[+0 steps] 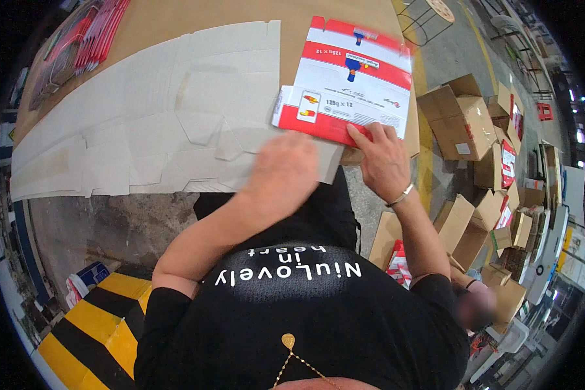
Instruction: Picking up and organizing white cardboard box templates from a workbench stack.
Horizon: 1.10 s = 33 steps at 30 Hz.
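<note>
A flat red and white printed carton (354, 88) with blue pictures lies at the right end of the table, partly over a large grey-white cardboard sheet (175, 110). My right hand (385, 159), with a bangle at the wrist, grips the carton's near edge on the right, its fingertips on the red strip. Close to the carton's near left corner is my left hand (285, 170), smeared by motion above the sheet. Its fingers are too blurred to show whether they hold anything.
Red printed packs (101, 39) lie at the table's far left. Open brown boxes (458, 120) stand on the floor to the right, near a person in pink (481, 302). A round stool (441, 10) stands beyond. Yellow and black striped blocks (91, 331) are at lower left.
</note>
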Available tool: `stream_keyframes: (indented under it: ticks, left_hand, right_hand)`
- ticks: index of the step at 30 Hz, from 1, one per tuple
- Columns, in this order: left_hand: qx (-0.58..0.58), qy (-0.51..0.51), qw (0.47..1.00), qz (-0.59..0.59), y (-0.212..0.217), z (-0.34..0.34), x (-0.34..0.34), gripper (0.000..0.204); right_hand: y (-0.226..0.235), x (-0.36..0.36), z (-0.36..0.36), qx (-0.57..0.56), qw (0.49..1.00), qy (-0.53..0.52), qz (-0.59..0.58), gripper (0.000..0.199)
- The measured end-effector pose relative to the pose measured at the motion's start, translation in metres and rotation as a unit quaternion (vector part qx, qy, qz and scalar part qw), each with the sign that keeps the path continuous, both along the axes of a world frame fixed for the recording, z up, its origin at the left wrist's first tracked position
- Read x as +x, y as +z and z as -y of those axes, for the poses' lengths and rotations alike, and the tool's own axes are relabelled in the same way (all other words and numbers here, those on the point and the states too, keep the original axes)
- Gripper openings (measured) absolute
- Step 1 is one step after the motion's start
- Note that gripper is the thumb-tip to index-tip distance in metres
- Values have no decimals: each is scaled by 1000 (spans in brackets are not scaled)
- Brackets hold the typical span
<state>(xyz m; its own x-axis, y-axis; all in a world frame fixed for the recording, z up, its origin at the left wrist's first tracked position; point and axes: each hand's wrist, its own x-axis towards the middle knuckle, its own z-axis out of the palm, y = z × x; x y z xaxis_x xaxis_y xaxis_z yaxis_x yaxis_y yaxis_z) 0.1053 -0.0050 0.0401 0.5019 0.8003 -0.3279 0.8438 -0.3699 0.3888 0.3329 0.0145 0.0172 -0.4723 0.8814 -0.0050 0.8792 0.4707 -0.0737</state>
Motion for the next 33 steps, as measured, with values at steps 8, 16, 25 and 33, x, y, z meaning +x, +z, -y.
stream_keyframes:
  ticks: [8, 16, 25, 33]
  left_hand:
    - [234, -11, 965, -121, -50, 22, -60, 70]
    - [313, -63, 930, -184, -54, 24, -56, 48]
    - [-104, -142, 983, 47, -36, -114, -88, 27]
    - [0, 117, 989, 92, -55, -105, -124, 41]
  right_hand:
    - [-38, -9, -16, 16, 996, 78, 40, 69]
    - [-39, -7, -15, 25, 997, 71, 29, 62]
    - [-38, 33, -28, 154, 926, 146, -313, 43]
    - [-34, -7, -21, 44, 990, 135, -19, 59]
